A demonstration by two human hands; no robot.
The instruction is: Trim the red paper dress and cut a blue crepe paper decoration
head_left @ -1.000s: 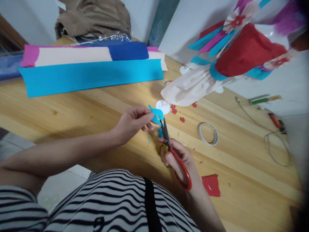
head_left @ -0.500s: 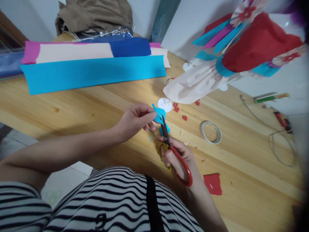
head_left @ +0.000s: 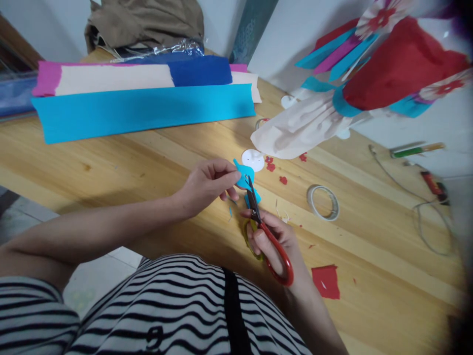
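Between the thumb and fingers of my left hand (head_left: 212, 185) is a small blue paper piece (head_left: 247, 172). My right hand (head_left: 273, 239) is wrapped round the red handles of a pair of scissors (head_left: 274, 249), whose dark blades point up at the lower edge of that piece. Another bit of blue paper (head_left: 253, 198) lies beside the blades. A white paper disc (head_left: 253, 160) rests on the table just behind the held piece, with small red paper flowers (head_left: 270, 166) to its right. Part of a yellow ring (head_left: 248, 241) shows behind my right hand.
Blue (head_left: 148, 113), white, pink and dark blue paper sheets lie at the back left of the wooden table (head_left: 177, 148). A paper-wrapped bouquet (head_left: 384, 69) is at the back right. Nearer are a tape roll (head_left: 322, 202), red paper (head_left: 325, 282), a cable and a green-handled tool (head_left: 412, 150).
The scissor blades have shifted very slightly against the blue piece. My left hand looks the same, and the whole view has moved a little.
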